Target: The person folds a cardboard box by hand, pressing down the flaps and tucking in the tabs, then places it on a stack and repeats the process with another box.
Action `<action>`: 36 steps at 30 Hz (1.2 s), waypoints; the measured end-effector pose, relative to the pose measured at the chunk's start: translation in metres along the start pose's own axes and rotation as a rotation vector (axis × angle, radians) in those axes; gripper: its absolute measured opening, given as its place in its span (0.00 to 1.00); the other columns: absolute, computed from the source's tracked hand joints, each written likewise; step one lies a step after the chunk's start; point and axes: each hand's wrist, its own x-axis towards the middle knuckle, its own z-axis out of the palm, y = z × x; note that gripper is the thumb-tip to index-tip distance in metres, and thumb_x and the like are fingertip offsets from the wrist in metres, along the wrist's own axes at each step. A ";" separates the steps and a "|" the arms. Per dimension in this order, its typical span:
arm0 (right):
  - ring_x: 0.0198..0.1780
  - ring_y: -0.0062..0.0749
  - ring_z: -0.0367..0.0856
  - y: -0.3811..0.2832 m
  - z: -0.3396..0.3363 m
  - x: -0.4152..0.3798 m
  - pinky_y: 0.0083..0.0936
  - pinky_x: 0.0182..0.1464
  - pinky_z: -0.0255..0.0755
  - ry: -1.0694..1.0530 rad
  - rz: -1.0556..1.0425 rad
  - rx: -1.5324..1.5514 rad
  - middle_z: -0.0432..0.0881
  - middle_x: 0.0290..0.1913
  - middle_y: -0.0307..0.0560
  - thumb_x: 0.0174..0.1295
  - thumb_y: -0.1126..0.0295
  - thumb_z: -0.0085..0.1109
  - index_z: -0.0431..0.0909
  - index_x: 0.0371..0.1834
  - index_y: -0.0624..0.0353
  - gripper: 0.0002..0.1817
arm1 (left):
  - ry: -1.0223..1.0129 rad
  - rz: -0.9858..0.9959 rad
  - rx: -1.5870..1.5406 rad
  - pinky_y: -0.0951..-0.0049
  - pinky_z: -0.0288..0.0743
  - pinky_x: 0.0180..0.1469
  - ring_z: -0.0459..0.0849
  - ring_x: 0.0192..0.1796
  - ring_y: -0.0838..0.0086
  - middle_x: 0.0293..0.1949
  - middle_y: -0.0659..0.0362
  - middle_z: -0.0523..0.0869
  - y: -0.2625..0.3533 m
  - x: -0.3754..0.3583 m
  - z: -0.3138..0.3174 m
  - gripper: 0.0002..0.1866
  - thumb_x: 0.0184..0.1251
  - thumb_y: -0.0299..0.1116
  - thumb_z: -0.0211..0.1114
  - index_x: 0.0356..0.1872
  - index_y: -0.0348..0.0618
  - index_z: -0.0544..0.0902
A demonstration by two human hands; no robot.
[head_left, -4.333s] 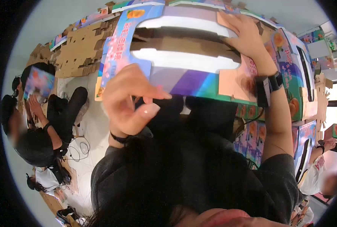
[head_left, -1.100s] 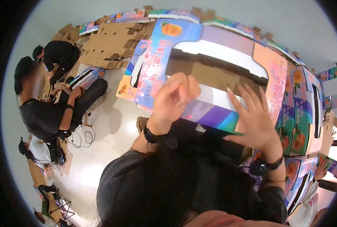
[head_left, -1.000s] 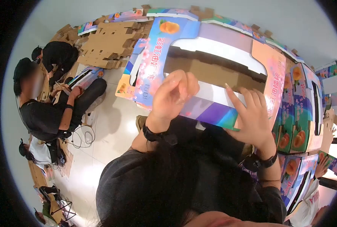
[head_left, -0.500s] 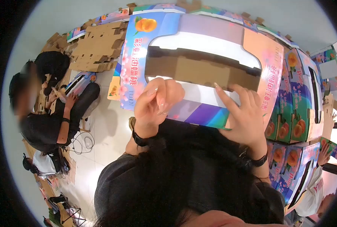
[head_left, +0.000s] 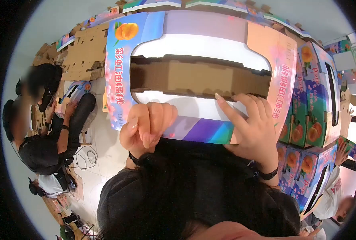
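In front of me is a printed cardboard fruit box (head_left: 210, 29), blue, pink and orange with a peach picture and red Chinese characters. Its top has a long cut-out with white edges, and brown cardboard shows inside. My right hand (head_left: 252, 126) grips the near panel, fingers reaching to the cut-out's edge and thumb at the outer edge. At the near left corner my left hand (head_left: 150, 124) is closed, its fingers curled in front of the panel. Its palm is hidden, so I cannot make out whether it holds anything.
Printed boxes (head_left: 310, 96) are stacked at my right. Flat brown cardboard (head_left: 84, 52) lies at the far left. People in dark clothes (head_left: 44, 140) sit at left, near a cable (head_left: 86, 157) on the floor. A person in white (head_left: 330, 196) is at lower right.
The box has shifted left in view and appears slightly larger. My left hand has moved left and down, turning so the backs of its curled fingers show. My right hand keeps its place on the panel.
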 end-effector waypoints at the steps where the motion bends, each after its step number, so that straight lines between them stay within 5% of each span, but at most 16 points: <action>1: 0.55 0.47 0.76 0.001 -0.001 0.000 0.43 0.61 0.66 -0.008 0.002 0.012 0.75 0.54 0.48 0.35 0.65 0.75 0.76 0.69 0.45 0.47 | 0.005 0.001 0.003 0.73 0.57 0.37 0.66 0.26 0.80 0.20 0.70 0.74 0.000 0.000 0.000 0.18 0.75 0.44 0.50 0.22 0.55 0.75; 10: 0.53 0.47 0.75 0.003 0.000 0.002 0.42 0.58 0.68 0.000 -0.009 0.001 0.75 0.53 0.48 0.30 0.65 0.77 0.76 0.69 0.44 0.50 | -0.094 0.043 0.014 0.73 0.58 0.37 0.66 0.26 0.79 0.22 0.69 0.73 -0.002 0.002 -0.007 0.16 0.75 0.44 0.51 0.25 0.54 0.75; 17: 0.54 0.48 0.74 0.000 0.000 0.000 0.44 0.58 0.66 -0.033 0.011 -0.004 0.74 0.55 0.49 0.28 0.66 0.76 0.75 0.70 0.44 0.52 | 0.185 0.357 0.346 0.70 0.62 0.37 0.68 0.29 0.74 0.29 0.59 0.72 0.000 0.000 0.002 0.12 0.72 0.42 0.56 0.33 0.45 0.72; 21: 0.55 0.49 0.73 -0.002 0.004 -0.006 0.46 0.59 0.66 -0.009 0.015 -0.024 0.73 0.56 0.49 0.27 0.65 0.76 0.75 0.70 0.42 0.53 | 0.412 0.654 1.070 0.68 0.75 0.45 0.76 0.34 0.72 0.38 0.52 0.78 0.024 -0.022 -0.013 0.12 0.71 0.38 0.60 0.42 0.38 0.73; 24: 0.55 0.49 0.74 -0.001 0.008 -0.014 0.46 0.60 0.66 0.038 0.002 -0.053 0.73 0.56 0.49 0.27 0.65 0.75 0.76 0.70 0.40 0.52 | 0.632 0.594 1.442 0.69 0.76 0.51 0.79 0.41 0.70 0.45 0.50 0.80 0.053 -0.031 -0.036 0.17 0.72 0.39 0.62 0.50 0.37 0.74; 27: 0.56 0.49 0.74 -0.001 0.013 -0.020 0.45 0.59 0.67 0.093 -0.022 -0.085 0.74 0.55 0.48 0.30 0.64 0.73 0.77 0.69 0.39 0.49 | 0.690 0.355 1.447 0.66 0.73 0.61 0.79 0.55 0.65 0.57 0.47 0.78 0.073 -0.039 -0.061 0.24 0.77 0.44 0.57 0.63 0.36 0.71; 30: 0.55 0.49 0.75 -0.002 0.016 -0.026 0.44 0.58 0.68 0.129 -0.038 -0.112 0.74 0.55 0.48 0.32 0.64 0.72 0.79 0.67 0.38 0.46 | 0.835 0.127 0.932 0.62 0.62 0.73 0.72 0.71 0.61 0.68 0.45 0.74 0.078 -0.050 -0.102 0.28 0.82 0.45 0.46 0.70 0.32 0.67; 31: 0.55 0.49 0.75 -0.003 0.016 -0.029 0.44 0.58 0.68 0.138 -0.042 -0.123 0.74 0.55 0.48 0.33 0.64 0.71 0.79 0.67 0.38 0.45 | 0.727 0.094 0.703 0.60 0.51 0.79 0.60 0.78 0.59 0.78 0.48 0.62 0.082 -0.062 -0.122 0.39 0.82 0.59 0.35 0.77 0.33 0.58; 36: 0.53 0.46 0.75 -0.007 0.024 -0.043 0.41 0.55 0.69 0.202 -0.085 -0.231 0.75 0.54 0.46 0.41 0.64 0.66 0.79 0.67 0.36 0.40 | 0.664 -0.020 0.596 0.62 0.44 0.81 0.54 0.82 0.61 0.81 0.49 0.54 0.069 -0.071 -0.110 0.50 0.75 0.71 0.29 0.80 0.34 0.49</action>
